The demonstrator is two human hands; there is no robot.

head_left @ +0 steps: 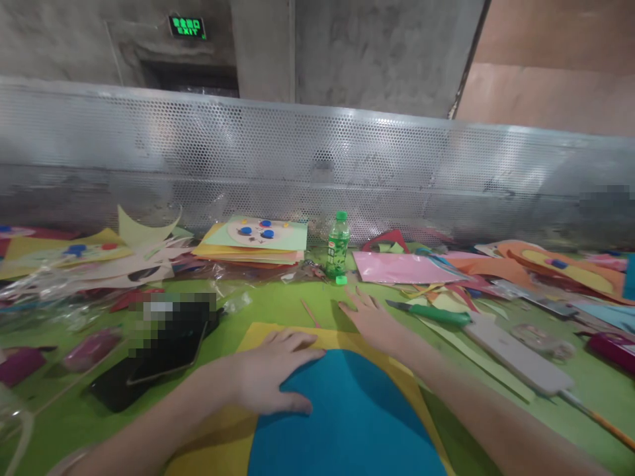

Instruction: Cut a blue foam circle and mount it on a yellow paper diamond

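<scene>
The left hand [262, 375] is nearer, palm down and spread. The right hand [373, 322] stretches farther, palm down, likewise spread.

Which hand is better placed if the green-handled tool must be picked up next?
Likely the right hand: it is spread open just beside the green-handled tool and grips nothing. The left hand is farther off, spread over the edge of the blue paper.

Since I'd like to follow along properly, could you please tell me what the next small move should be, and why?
Probably draw the right hand in to the right edge of the blue sheet: the left hand rests on its left side, while the right one reaches beyond its top, near a green-handled tool.
</scene>
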